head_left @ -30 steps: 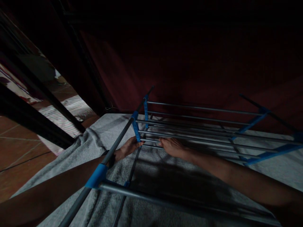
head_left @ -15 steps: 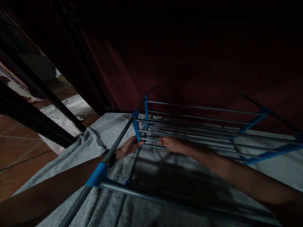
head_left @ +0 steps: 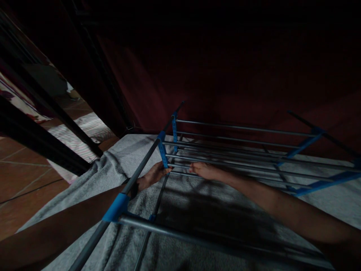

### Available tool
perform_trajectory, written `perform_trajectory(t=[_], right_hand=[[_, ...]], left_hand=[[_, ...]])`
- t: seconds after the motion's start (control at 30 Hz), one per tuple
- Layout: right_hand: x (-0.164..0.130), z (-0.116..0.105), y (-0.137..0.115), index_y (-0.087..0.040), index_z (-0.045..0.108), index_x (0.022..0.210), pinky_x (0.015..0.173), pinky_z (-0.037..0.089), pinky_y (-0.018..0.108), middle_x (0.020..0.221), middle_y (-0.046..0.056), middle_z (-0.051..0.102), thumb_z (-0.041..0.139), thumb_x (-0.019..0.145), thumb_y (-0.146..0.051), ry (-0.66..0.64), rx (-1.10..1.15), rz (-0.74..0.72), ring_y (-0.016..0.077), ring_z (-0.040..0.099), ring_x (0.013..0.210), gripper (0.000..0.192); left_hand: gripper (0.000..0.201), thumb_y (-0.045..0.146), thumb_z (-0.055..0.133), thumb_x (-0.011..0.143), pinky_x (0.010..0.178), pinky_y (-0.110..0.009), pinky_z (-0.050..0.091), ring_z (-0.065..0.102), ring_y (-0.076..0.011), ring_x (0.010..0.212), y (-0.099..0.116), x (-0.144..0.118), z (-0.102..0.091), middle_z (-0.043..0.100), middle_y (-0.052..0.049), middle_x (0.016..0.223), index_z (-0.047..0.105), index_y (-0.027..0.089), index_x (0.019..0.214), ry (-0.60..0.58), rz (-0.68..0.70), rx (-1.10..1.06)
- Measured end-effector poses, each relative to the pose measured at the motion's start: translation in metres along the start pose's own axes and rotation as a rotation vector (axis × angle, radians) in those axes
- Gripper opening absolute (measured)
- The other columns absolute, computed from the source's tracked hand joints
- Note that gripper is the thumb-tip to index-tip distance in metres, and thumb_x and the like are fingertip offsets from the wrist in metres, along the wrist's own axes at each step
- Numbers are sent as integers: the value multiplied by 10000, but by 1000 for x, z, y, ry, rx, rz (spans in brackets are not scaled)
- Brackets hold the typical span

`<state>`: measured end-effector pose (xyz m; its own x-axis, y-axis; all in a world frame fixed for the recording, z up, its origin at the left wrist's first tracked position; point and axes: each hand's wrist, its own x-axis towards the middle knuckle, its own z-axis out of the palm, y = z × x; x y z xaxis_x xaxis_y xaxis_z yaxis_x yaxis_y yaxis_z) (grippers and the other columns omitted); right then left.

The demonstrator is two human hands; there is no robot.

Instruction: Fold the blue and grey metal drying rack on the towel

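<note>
A rack of grey metal tubes with blue plastic connectors lies on a grey fleece cloth. My left hand [head_left: 154,174] is closed around the lower end of a blue slotted connector [head_left: 163,152], where a crossing tube meets it. My right hand [head_left: 203,170] grips a thin metal tube [head_left: 183,165] a little to the right, fingertips wrapped over it. Other tubes run rightward to blue end pieces [head_left: 328,182]. Nearer me, a blue joint [head_left: 117,208] links a long side pole [head_left: 143,162] with a front tube [head_left: 169,230]. Parts of the fingers are hidden.
The grey cloth [head_left: 124,150] spreads beneath the rack. Behind it hangs a dark red curtain [head_left: 225,90]. On the left are dark metal posts [head_left: 42,139], a striped cloth [head_left: 81,131] and a tiled floor [head_left: 19,177] with a cable across it.
My right hand's fingers have closed a little more around the tube. My left hand and the rack stay nearly where they were.
</note>
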<state>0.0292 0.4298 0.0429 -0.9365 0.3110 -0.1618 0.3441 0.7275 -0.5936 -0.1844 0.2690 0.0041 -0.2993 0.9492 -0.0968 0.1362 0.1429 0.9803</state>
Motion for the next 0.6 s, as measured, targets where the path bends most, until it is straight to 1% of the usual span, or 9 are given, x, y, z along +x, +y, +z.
perform_trajectory(t=[0.1, 0.2, 0.27, 0.4, 0.5, 0.6], right_hand=[[-1, -1, -2, -151, 666, 941, 728, 417, 242, 877, 32, 650, 421, 993, -272, -6, -15, 7, 142, 569, 797, 277], [-3, -2, -6, -163, 660, 953, 744, 419, 248, 883, 34, 660, 422, 1000, -287, -25, -48, 23, 144, 576, 800, 273], [-5, -1, -9, -176, 647, 1023, 780, 424, 252, 951, 44, 675, 416, 1003, -286, -1, -70, 25, 153, 600, 858, 256], [-8, 5, -15, -202, 595, 1174, 842, 427, 277, 1152, 80, 668, 434, 997, -311, 109, -200, 44, 194, 619, 1016, 263], [-9, 9, -21, -191, 599, 1166, 856, 426, 288, 1196, 111, 659, 442, 991, -313, 128, -305, 16, 220, 614, 1075, 265], [-8, 9, -25, -190, 616, 1125, 824, 429, 290, 1149, 114, 679, 410, 1004, -315, 106, -347, 21, 227, 635, 1046, 269]], left_hand=[[437, 470, 775, 717, 810, -331, 472, 577, -223, 912, 1, -1, 0, 680, -98, 992, 668, 133, 974, -18, 19, 3], [449, 474, 779, 707, 797, -329, 473, 581, -227, 905, -1, 0, 0, 684, -100, 1007, 679, 137, 987, -5, 25, 12], [461, 479, 785, 697, 797, -328, 474, 584, -235, 921, -3, 2, 0, 684, -108, 1025, 679, 136, 987, 6, 23, 13], [465, 473, 780, 706, 815, -341, 477, 582, -238, 934, -8, 4, -1, 679, -115, 1030, 666, 131, 1000, 15, 25, 18], [441, 461, 783, 706, 842, -356, 475, 579, -238, 935, -9, 4, -1, 681, -106, 1000, 667, 135, 980, 18, 34, 30], [437, 450, 802, 684, 833, -351, 475, 578, -232, 913, -8, 2, -1, 684, -97, 972, 671, 142, 963, 6, 32, 30]])
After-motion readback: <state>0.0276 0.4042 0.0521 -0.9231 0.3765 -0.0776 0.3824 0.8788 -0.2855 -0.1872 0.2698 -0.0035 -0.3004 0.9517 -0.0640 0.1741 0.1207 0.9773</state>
